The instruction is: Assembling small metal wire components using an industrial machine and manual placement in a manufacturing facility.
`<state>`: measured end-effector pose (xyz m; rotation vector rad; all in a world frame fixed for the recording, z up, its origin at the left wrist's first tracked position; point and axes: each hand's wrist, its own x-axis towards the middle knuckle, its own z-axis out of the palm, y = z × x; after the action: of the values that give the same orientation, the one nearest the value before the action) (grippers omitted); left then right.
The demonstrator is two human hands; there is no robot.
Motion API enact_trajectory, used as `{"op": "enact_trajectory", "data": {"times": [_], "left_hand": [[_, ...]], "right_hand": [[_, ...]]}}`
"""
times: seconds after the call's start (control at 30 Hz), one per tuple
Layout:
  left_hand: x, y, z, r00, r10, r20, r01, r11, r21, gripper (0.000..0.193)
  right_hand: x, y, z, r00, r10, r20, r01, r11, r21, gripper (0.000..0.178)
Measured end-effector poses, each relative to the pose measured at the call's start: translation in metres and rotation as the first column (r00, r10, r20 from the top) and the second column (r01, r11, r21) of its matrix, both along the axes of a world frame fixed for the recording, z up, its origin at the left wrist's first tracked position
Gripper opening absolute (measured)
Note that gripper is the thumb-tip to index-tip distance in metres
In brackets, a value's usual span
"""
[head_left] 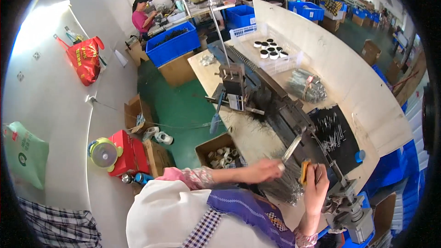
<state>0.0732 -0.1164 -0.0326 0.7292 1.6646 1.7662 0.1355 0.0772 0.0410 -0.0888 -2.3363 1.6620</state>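
- Gripping: right hand (pixel 317 183) has its fingers curled in, closed round a yellow piece (pixel 304 171). Clock below is centred on this hand, 12 = top of view.
- Left hand (pixel 261 171), 9 o'clock: fingers bunched, tips at the near end of a pale strip (pixel 292 149) running off at 11. Can't tell whether it's pinched or just touched, nor how far the fingers are open.
- Tip: I'd pinch the strip near its end and steady that wrist; a loose hold would probably let it swing.
- Tip: yellow piece wants a firm, short grip, knuckles off the metalwork.
- Loose rods (pixel 289 188), 8 to 9, heaped beneath and between the hands. Likely to snag; lift clear rather than drag sleeves across.
- Grey machine head (pixel 358 222), 4 to 5: cuff is close, so mind it.
- Dark machine rail (pixel 290 112), 11: strip's far end is right by it. Go in square, no forcing.
- Black mat (pixel 350 143), 1: small metal parts (pixel 339 134) scattered on it. Better lined up for clean picking.
- Bagged rods (pixel 307 87), 12, far side: fine there, out of elbow range.
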Motion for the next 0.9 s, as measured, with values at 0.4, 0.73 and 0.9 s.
{"op": "enact_trajectory", "data": {"times": [0.4,0.73,0.9], "left_hand": [[-0.045,0.079,0.017,0.909,-0.1,0.405,0.048,0.989,0.137,0.032],[-0.06,0.137,0.007,0.793,-0.186,0.581,0.114,0.981,0.157,0.029],[-0.074,0.138,0.009,0.771,-0.185,0.609,0.146,0.983,0.115,0.025]], "right_hand": [[0.022,0.073,-0.02,0.853,-0.492,-0.174,0.467,0.868,-0.169,0.017],[0.021,0.078,-0.01,0.902,-0.43,0.035,0.416,0.846,-0.333,0.015],[0.007,0.077,-0.003,0.915,-0.399,0.065,0.402,0.88,-0.253,0.013]]}}
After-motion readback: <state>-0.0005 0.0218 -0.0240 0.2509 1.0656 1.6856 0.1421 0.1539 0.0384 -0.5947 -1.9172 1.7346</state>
